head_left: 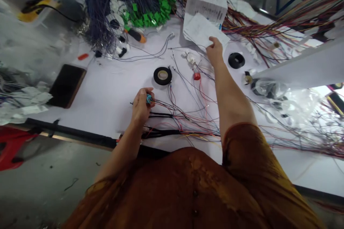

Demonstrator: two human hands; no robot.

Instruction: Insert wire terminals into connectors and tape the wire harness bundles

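Orange-brown shirt fills the bottom of the view at 6 o'clock, both bare forearms reaching out from it. At 8 o'clock the left hand is curled, its fingers closed tight around a small blue connector. Thin coloured wires run from that connector rightward across the white table. The right arm stretches toward 1 o'clock, and the right hand is open, its fingers extended and gripping nothing I can make out, with the fingertips at the edge of a paper sheet.

Left to right on the table lie a dark phone at 9 o'clock, a screwdriver and green connectors at 11 o'clock, a black tape roll at 12 o'clock, and a second tape roll at 2 o'clock. Thick bundles of coloured wire spread toward 2 o'clock. Grey floor shows at 8 o'clock.
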